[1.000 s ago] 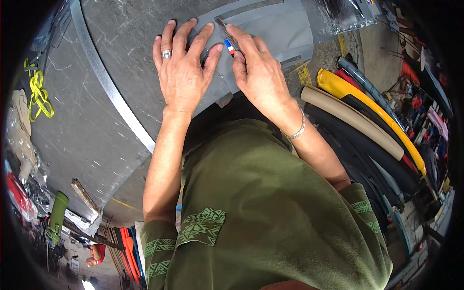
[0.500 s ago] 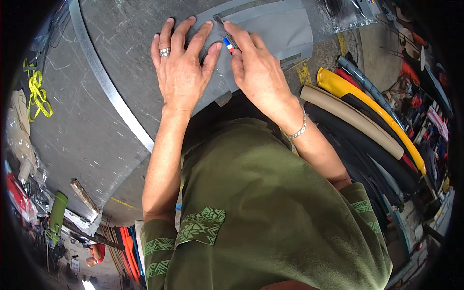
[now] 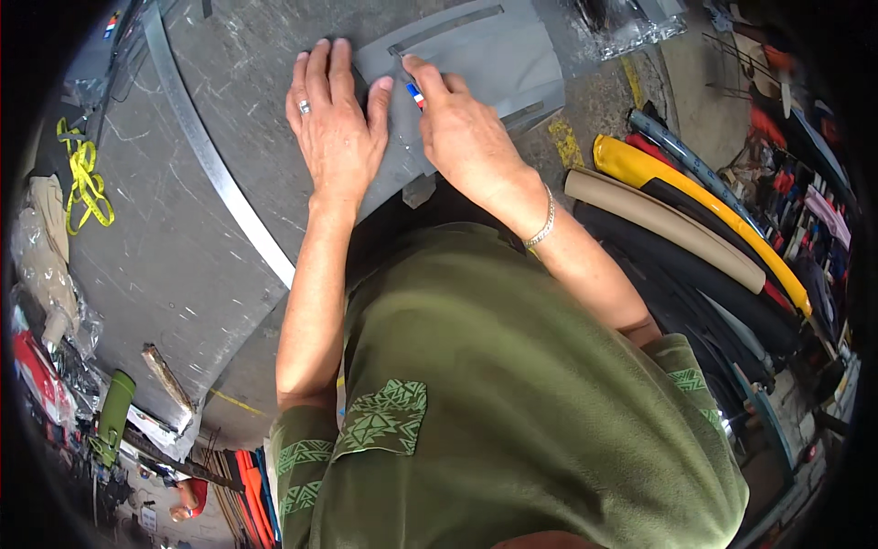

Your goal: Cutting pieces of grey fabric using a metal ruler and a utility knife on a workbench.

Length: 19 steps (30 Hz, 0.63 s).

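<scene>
Workshop floor, cluttered; big scuffed grey worktable [image 3: 183, 247] fills upper left, with a long metal strip [image 3: 215, 169] running diagonally across it; yellow cord [image 3: 84, 178] lies near the table's left edge; clear plastic wrap [image 3: 631, 23] at top right; rolls of material stacked on the right, a yellow roll [image 3: 704, 206], a beige roll [image 3: 663, 229] and black ones beside them; green cylinder [image 3: 114, 412] low at left.

Grey sheet piece [image 3: 494, 55] lies flat on the table at top centre, just ahead of the person; a thin dark strip runs across its upper part.

Left hand [image 3: 334, 133] flat, palm down, fingers extended and close together, pressing on the sheet's left edge and the table; ring on one finger; holds nothing.

Right hand [image 3: 466, 137] on the sheet just beside the left, fingers curled narrow around a small pen-like tool [image 3: 414, 94] with red, white and blue bands; index finger reaches up along it toward the dark strip; tool tip hidden under the fingers, cannot tell whether it touches the sheet; bracelet [image 3: 544, 224] on that wrist.

Thumbs of both hands nearly meet; green shirt fills the lower frame.
</scene>
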Motion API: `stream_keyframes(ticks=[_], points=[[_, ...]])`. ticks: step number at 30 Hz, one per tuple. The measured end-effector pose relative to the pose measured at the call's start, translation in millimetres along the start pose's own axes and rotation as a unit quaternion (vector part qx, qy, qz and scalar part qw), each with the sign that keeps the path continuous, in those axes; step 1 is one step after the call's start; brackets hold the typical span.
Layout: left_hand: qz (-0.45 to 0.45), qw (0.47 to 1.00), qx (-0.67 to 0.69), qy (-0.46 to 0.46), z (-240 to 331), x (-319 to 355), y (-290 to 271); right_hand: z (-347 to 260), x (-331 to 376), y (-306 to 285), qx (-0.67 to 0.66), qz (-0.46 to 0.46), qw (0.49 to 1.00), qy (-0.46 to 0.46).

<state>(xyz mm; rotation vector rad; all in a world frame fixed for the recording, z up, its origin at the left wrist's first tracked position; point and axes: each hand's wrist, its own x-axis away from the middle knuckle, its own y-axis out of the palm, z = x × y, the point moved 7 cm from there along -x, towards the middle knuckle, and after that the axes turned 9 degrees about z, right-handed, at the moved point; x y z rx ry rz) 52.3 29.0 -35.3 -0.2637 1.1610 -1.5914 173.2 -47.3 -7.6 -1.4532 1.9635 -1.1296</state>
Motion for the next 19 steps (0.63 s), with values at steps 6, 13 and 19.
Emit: stream_keyframes(ticks=[6, 13, 19], points=[[-0.016, 0.998, -0.064, -0.004, -5.8, -14.8, 7.8, 14.4, -5.4, -9.2, -0.106, 0.004, 0.993, -0.047], [0.027, 0.996, 0.088, -0.009, 5.3, -28.6, -4.6, 38.1, 6.2, -30.8, -0.175, 0.136, 0.974, 0.049], [-0.100, 0.850, 0.452, -0.253, -9.3, -54.3, -26.8, 92.5, -7.5, -72.3, -0.252, 0.260, 0.925, 0.116]])
